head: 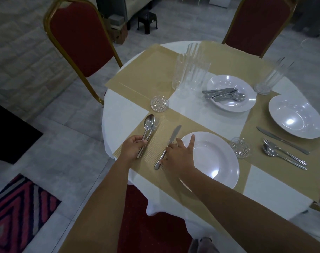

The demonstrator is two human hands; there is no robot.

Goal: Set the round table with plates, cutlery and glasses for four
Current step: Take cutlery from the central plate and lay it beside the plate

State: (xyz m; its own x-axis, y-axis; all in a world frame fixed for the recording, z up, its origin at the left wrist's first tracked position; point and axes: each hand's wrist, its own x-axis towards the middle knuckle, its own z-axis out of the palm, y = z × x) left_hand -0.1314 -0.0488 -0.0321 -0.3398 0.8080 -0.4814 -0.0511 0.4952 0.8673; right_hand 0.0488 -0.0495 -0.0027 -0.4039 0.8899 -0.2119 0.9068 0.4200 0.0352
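You are standing at a round worktop (119,114) draped in white, with gold placemats laid across it, and you are partway through setting four places.

Your left hand (132,147) is closed around the handles of a spoon (149,121) and what looks like a fork beneath it, held low over the left edge of the nearest placemat (197,125). Your right hand (179,154) has its fingers spread and rests on the handle of a knife (171,141), which lies on the mat just left of the near plate (212,157). A small glass coaster (240,147) sits just to the right of that plate.

To the right, a second place looks nearly done: a plate (296,118) with a knife, fork and spoon (281,152) lying beside it, and one tall glass (270,77) standing behind.

Still to do, as it appears: a third plate (230,93) in the middle holds a loose pile of cutlery (223,94) awaiting distribution. A cluster of glasses (190,68) stands together near the centre, not yet set out. Another coaster (159,103) waits empty. The far-left placemat (148,70) is bare. A fourth plate cannot be made out separately.

Roughly, you are about halfway.
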